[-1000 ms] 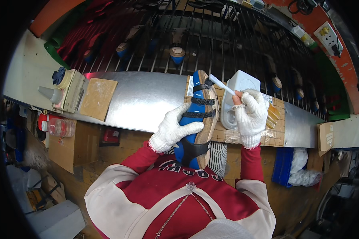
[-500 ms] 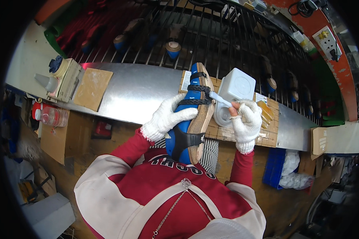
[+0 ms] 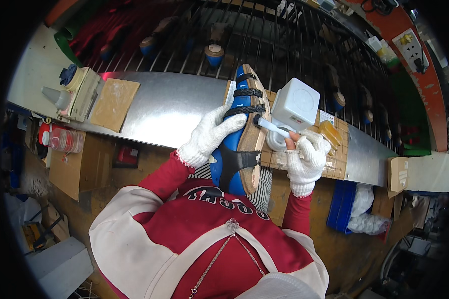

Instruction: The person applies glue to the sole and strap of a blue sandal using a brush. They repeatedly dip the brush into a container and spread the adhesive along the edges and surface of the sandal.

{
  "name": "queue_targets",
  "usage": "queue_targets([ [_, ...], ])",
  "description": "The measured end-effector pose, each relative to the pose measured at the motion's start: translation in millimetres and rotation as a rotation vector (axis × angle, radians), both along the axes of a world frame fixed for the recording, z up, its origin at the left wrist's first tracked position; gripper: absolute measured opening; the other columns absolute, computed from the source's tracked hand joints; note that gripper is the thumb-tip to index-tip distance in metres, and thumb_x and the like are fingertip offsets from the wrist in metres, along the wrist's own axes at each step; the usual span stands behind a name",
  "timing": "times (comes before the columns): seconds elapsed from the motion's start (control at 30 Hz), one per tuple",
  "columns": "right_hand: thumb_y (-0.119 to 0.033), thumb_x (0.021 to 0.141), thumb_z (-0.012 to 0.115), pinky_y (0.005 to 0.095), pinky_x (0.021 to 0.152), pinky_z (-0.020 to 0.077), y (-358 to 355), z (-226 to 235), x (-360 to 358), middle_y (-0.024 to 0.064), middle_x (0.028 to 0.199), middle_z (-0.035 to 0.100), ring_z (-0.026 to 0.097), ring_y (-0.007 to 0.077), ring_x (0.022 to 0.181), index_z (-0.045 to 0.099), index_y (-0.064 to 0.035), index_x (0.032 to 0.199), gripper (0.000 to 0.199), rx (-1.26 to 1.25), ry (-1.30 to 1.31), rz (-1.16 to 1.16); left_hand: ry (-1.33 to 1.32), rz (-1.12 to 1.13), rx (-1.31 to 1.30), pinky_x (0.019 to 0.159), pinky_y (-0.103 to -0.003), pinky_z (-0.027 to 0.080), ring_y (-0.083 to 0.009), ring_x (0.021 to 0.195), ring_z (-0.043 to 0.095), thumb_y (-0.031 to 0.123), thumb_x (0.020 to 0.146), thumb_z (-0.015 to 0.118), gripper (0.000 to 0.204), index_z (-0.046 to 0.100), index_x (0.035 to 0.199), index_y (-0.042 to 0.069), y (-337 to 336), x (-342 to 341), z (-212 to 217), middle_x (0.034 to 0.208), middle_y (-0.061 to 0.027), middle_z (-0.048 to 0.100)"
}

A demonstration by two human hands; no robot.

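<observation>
My left hand point(image 3: 212, 133), in a white knit glove, grips a sandal point(image 3: 252, 137) on a blue shoe last point(image 3: 224, 172), thumb across its upper side. The sandal has a cork-coloured sole edge, black braided straps and a black heel strap. It is tilted, toe away from me, its sole edge facing right. My right hand point(image 3: 307, 159), gloved with bare fingertips showing, pinches a pale-handled brush point(image 3: 277, 127). Its dark bristles meet the sole edge just below the lowest braided strap. Beyond the brush stands a white square container point(image 3: 298, 102), with a round white dish point(image 3: 276, 142) below it.
A yellow block point(image 3: 330, 133) lies on the cardboard mat point(image 3: 339, 162) at right. On the metal bench point(image 3: 167, 99) rests a tan board point(image 3: 115, 104), left. A barred rack point(image 3: 184, 62) carrying more blue lasts runs behind. A blue crate point(image 3: 340, 207) sits lower right.
The brush has moved along the sole edge towards the heel, from beside the middle braided strap to below the lowest one. The sandal and my left hand have shifted slightly away from me.
</observation>
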State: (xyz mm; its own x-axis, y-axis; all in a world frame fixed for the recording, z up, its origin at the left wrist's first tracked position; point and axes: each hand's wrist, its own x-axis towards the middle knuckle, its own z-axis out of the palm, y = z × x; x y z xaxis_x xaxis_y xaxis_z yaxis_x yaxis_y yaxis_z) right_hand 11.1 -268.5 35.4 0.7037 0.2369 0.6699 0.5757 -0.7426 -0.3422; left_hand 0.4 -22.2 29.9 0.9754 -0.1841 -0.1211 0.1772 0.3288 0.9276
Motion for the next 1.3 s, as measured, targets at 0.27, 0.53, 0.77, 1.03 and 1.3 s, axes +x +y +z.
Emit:
queue_targets([
  [0.27,-0.011,0.067,0.085,0.0367,0.082,0.0396,4,2,-11,0.0034,0.089,0.069,0.063,0.0218,0.085,0.075,-0.0118,0.089,0.024,-0.047,-0.093,0.017,-0.053,0.063,0.053,0.098,-0.030,0.050,-0.0157,0.111,0.061,0.033,0.097,0.065,0.056,0.052,0.137,-0.004,4,6,6,0.125,-0.0124,0.063],
  [0.53,-0.011,0.066,0.085,0.0371,0.080,0.0390,7,8,-18,0.0028,0.089,0.070,0.063,0.0209,0.084,0.075,-0.0136,0.089,0.026,-0.131,-0.143,0.054,-0.099,0.105,0.073,0.097,-0.031,0.052,-0.0190,0.111,0.063,0.035,0.093,0.071,0.061,0.053,0.136,-0.005,12,15,5,0.123,-0.0154,0.065],
  [0.77,-0.012,0.069,0.085,0.0356,0.078,0.0396,3,16,-11,0.0044,0.090,0.068,0.061,0.0216,0.083,0.075,-0.0107,0.088,0.022,0.020,0.058,0.146,-0.078,0.059,-0.055,0.097,-0.032,0.053,-0.0189,0.110,0.063,0.035,0.093,0.071,0.059,0.054,0.135,-0.004,15,18,4,0.123,-0.0146,0.065],
  [1.03,-0.015,0.076,0.082,0.0343,0.077,0.0376,14,27,9,0.0057,0.090,0.068,0.060,0.0210,0.081,0.076,-0.0085,0.091,0.018,0.066,0.056,0.020,-0.024,0.006,-0.108,0.095,-0.031,0.053,-0.0176,0.107,0.064,0.035,0.096,0.067,0.055,0.055,0.134,-0.003,13,12,4,0.120,-0.0135,0.066],
  [1.3,-0.014,0.074,0.082,0.0342,0.076,0.0369,25,32,5,0.0039,0.088,0.068,0.060,0.0205,0.081,0.075,-0.0094,0.088,0.016,-0.075,-0.180,-0.065,-0.036,0.041,-0.039,0.097,-0.030,0.052,-0.0167,0.110,0.063,0.035,0.096,0.067,0.055,0.055,0.134,-0.002,15,8,4,0.122,-0.0125,0.065],
])
